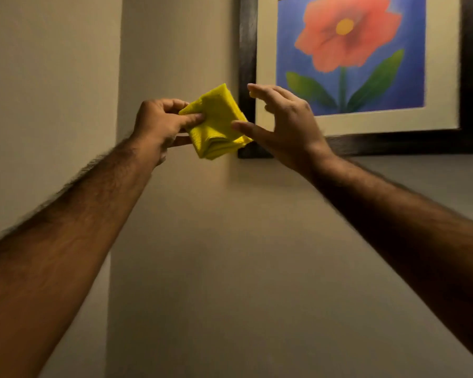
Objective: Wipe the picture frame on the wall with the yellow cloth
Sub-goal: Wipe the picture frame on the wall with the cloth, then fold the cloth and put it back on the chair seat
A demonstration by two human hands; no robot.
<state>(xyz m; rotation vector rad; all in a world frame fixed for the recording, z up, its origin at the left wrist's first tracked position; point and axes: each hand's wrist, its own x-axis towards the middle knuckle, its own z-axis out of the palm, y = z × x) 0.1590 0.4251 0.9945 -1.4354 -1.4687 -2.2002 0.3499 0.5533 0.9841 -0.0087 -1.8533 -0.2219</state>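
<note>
The folded yellow cloth (216, 122) is pinched by the left hand (159, 124), at 9 o'clock of the picture frame (247, 64) corner (dark wood). The right hand (287, 124) grip is released, fingers spread just beside the cloth.

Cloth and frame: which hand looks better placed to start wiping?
Probably the left hand: it already pinches the cloth beside the frame. The right hand is open and empty.
</note>
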